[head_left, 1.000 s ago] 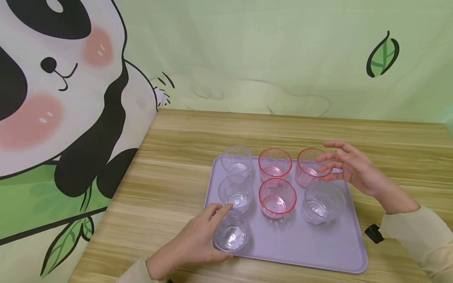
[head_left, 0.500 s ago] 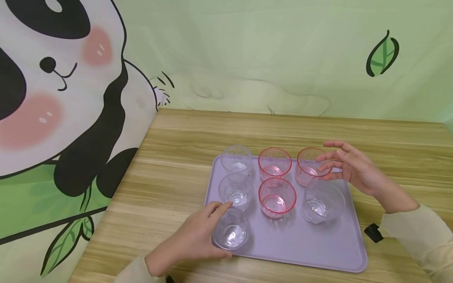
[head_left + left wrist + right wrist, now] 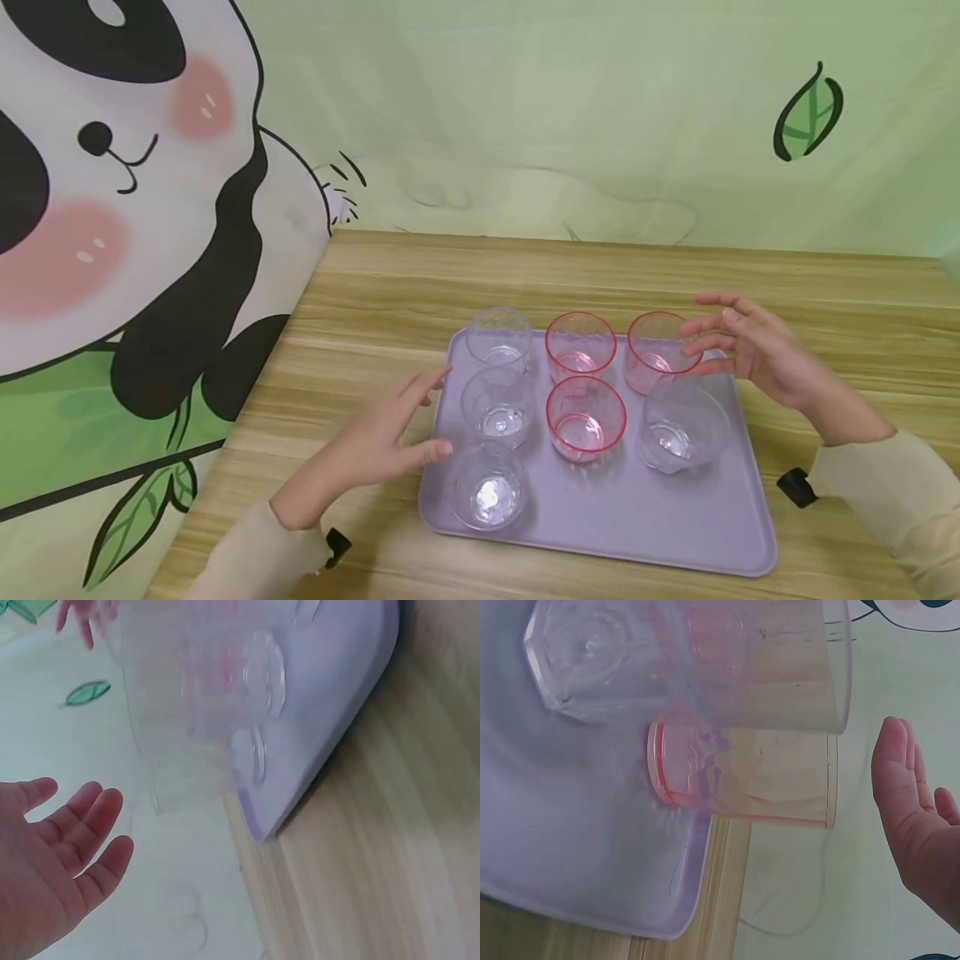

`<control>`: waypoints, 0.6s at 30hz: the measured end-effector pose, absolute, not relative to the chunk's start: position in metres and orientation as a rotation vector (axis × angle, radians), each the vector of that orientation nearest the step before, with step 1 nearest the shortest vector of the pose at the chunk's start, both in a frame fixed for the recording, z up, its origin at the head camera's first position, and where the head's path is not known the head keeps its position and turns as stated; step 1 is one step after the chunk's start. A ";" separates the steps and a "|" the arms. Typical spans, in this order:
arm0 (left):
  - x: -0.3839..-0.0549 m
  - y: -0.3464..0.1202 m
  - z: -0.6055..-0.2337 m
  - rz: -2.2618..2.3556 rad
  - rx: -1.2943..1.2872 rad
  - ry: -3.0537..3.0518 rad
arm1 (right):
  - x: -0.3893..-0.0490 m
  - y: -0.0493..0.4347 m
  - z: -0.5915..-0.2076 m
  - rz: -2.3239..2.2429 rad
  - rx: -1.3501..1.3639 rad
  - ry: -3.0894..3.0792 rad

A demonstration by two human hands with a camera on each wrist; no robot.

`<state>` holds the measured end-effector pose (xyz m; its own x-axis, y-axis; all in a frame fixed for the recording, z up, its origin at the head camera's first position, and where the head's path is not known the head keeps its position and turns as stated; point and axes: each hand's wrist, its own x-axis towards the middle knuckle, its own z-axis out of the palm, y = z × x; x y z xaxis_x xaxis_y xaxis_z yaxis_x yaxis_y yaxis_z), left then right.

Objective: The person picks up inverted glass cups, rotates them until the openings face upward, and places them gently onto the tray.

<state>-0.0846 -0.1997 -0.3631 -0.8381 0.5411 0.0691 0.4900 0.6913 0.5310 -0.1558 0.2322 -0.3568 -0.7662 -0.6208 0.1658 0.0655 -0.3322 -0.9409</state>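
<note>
On a lilac tray (image 3: 600, 525) stand clear cups and pink cups with red rims. Along its left side are the front clear cup (image 3: 489, 492), the middle clear cup (image 3: 498, 408) and the back clear cup (image 3: 501, 337). My left hand (image 3: 375, 433) hovers left of these, fingers spread, holding nothing. Pink cups fill the centre: a front one (image 3: 585, 421) and a back one (image 3: 581, 346). Over at the back right, my right hand (image 3: 765, 350) hangs by a pink cup (image 3: 652, 358), its fingers overlapping the rim in the head view. Before that cup stands another clear cup (image 3: 682, 429).
The tray lies on a wood-grain table (image 3: 360, 317). A green cloth backdrop (image 3: 525, 125) rises behind it, with a printed panda (image 3: 247, 208) at the left. Dark wrist devices show at the left sleeve (image 3: 337, 547) and the right sleeve (image 3: 797, 487).
My left hand has let go of the front-left clear cup and drawn back up and to the left. The right hand has shifted slightly rightward. The cups stay in place.
</note>
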 end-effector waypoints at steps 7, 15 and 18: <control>-0.110 -0.205 -0.366 0.896 0.859 2.917 | -0.157 0.239 -0.358 -2.173 -0.648 1.506; -0.129 -0.204 -0.370 0.882 0.863 3.023 | -0.157 0.244 -0.354 -2.160 -0.578 1.699; -0.139 -0.202 -0.371 0.866 0.866 3.079 | -0.159 0.246 -0.353 -2.120 -0.515 1.852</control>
